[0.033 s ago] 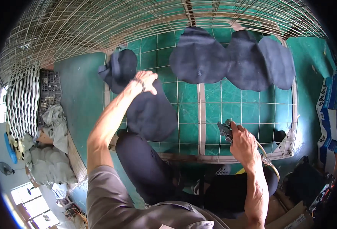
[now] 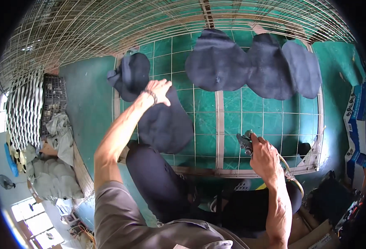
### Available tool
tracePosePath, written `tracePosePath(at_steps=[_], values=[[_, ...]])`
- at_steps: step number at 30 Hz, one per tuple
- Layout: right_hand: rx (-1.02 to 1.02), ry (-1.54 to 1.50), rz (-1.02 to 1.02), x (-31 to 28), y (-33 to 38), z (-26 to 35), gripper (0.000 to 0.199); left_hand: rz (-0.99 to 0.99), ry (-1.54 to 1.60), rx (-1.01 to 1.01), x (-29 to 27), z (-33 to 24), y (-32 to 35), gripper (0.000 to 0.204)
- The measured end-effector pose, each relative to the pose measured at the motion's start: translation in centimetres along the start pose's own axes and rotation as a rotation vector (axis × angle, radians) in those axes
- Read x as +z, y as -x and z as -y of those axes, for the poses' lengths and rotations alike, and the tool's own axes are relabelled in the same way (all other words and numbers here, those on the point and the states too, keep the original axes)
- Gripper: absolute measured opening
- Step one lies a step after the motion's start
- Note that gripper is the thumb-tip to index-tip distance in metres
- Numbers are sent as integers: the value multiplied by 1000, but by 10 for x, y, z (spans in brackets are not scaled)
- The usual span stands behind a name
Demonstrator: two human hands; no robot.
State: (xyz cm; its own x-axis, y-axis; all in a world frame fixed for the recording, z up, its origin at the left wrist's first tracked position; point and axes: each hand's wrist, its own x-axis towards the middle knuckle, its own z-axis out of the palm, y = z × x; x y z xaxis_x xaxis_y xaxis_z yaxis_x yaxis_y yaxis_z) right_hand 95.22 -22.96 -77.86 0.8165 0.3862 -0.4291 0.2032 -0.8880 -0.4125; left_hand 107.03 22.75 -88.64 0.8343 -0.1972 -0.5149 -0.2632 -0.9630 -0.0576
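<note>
Dark navy cloth pieces lay spread over a green table crossed by a wire grid [image 2: 228,137]. The left hand [image 2: 160,91] rested flat, fingers spread, on the top edge of the nearest cloth piece [image 2: 164,124], pinning it rather than gripping it. The right hand [image 2: 264,155] was closed round a metal spray gun [image 2: 245,141] with a hose [image 2: 288,172] trailing back past the wrist; whether a finger sat on the trigger I could not tell. Three more cloth pieces [image 2: 253,66] lay overlapped further up, and a folded one [image 2: 131,76] just beside the left wrist. The risk looked plain: with the nozzle pointing toward the pinned piece, spray could catch the left hand's fingers, and the loose cloth might shift under an open palm.
</note>
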Motion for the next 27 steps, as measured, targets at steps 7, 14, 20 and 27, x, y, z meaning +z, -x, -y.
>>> tracePosePath(at_steps=[7,14,20,27], values=[[-25,68,50,12,-4,2,37,-445,130,-32,49,-8,24,46],[-47,89,23,14,-8,10,38,-634,229,-159,3,7,25,29],[-26,91,51,10,-2,14,39,-759,251,-215,-47,29,-26,35],[-61,77,60,22,-7,26,38,-734,609,-597,-54,85,-75,93]])
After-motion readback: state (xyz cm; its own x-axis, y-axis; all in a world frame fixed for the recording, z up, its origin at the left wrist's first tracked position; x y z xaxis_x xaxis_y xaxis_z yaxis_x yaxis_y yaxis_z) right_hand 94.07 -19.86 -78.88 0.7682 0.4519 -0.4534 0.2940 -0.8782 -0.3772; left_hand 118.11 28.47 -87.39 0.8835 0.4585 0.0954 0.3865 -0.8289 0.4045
